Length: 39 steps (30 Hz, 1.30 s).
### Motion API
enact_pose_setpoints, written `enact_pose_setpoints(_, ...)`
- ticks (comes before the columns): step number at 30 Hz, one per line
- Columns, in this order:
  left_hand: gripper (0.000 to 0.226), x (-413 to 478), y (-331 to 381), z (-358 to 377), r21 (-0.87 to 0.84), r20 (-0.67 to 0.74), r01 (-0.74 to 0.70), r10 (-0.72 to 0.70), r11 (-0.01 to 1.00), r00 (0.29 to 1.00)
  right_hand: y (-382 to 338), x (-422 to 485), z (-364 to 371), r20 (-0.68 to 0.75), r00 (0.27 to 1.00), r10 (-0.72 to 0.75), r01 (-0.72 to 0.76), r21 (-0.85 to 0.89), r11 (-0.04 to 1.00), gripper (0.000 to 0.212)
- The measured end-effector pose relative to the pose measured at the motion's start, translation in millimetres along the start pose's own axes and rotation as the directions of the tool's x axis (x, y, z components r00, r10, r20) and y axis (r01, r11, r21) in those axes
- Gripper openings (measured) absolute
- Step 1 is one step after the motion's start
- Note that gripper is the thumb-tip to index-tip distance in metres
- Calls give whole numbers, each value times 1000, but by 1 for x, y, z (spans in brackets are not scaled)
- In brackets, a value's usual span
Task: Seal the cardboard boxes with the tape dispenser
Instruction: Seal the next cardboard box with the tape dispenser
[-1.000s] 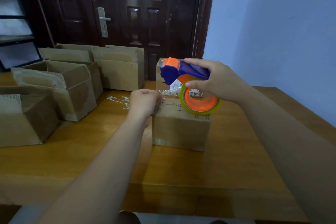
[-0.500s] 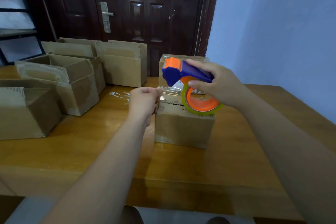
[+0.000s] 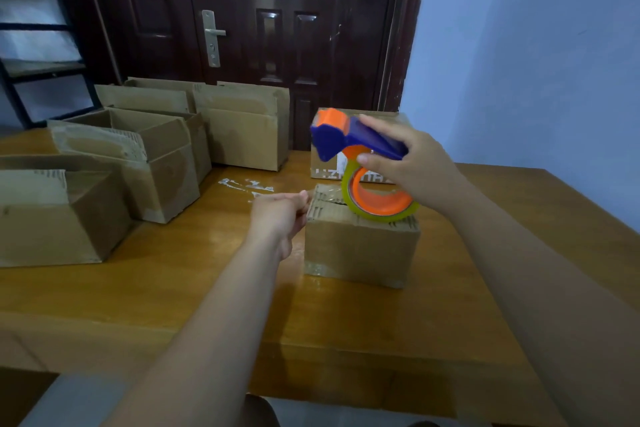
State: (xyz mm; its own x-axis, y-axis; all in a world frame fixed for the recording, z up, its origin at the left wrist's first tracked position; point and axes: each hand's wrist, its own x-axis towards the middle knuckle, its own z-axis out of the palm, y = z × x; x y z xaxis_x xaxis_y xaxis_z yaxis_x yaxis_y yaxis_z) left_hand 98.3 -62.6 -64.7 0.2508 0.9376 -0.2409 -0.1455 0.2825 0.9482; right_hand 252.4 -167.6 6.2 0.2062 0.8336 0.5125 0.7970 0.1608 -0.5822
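Note:
A small closed cardboard box (image 3: 360, 250) stands in the middle of the wooden table (image 3: 173, 288). My right hand (image 3: 412, 166) grips the blue and orange tape dispenser (image 3: 349, 142) by its blue handle, and the yellowish tape roll (image 3: 377, 204) hangs just above the box top. My left hand (image 3: 280, 215) is at the box's upper left edge, with its fingers pinched on a clear strip of tape (image 3: 329, 192) that lies across the top.
Several open cardboard boxes (image 3: 159, 163) stand along the left and back of the table. Another closed box (image 3: 325, 166) sits behind the dispenser. Scraps of clear tape (image 3: 246, 185) lie on the table. A dark door stands behind, a blue wall at right.
The view has shifted, so everything sits lower in the frame. My left hand has slid left, off the box top to its left edge. The dispenser stays over the box.

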Motion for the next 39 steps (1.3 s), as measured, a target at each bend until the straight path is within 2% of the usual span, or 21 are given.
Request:
enact_pose_setpoints(3,8,1,0,1,40,16,-15,15,999,1000,10,-12,2,-80,995,56,-36,227,973,55)
enact_pose_setpoints(6,7,2,2,0,75,40,3,-6,997,999,12,-19,6,-132,989,73,-27,317,948,54)
enact_pose_setpoints(13,19,-1,7,-3,376,60,-61,42,925,997,13,-17,10,-150,985,81,-27,336,942,57)
enact_pose_setpoints(19,14,-5,-7,3,417,73,-59,31,907,997,13,-15,13,-167,981,96,-38,322,946,56)
enact_pose_setpoints(22,15,-11,-27,-1,390,11,28,-35,920,999,14,-16,13,-171,980,100,-41,319,947,56)
enact_pose_setpoints(24,19,-11,-33,-2,274,-64,-79,100,958,993,15,-16,13,-173,980,100,-40,321,946,56)
enact_pose_setpoints(26,22,-16,-32,0,218,-104,-300,328,929,939,15,-16,13,-167,980,107,-47,328,943,57)
enact_pose_setpoints(29,41,-31,-31,10,282,16,-477,493,832,870,14,-14,15,-176,978,111,-48,330,943,57)
enact_pose_setpoints(31,45,-40,-39,14,412,51,-515,545,752,837,15,-14,15,-180,977,118,-51,340,939,57)
enact_pose_setpoints(33,49,-43,-45,15,450,50,-531,573,718,818,16,-15,15,-181,976,121,-52,348,936,57)
enact_pose_setpoints(39,53,-41,-42,12,642,43,-408,501,649,864,17,-14,16,-182,975,128,-58,350,935,57)
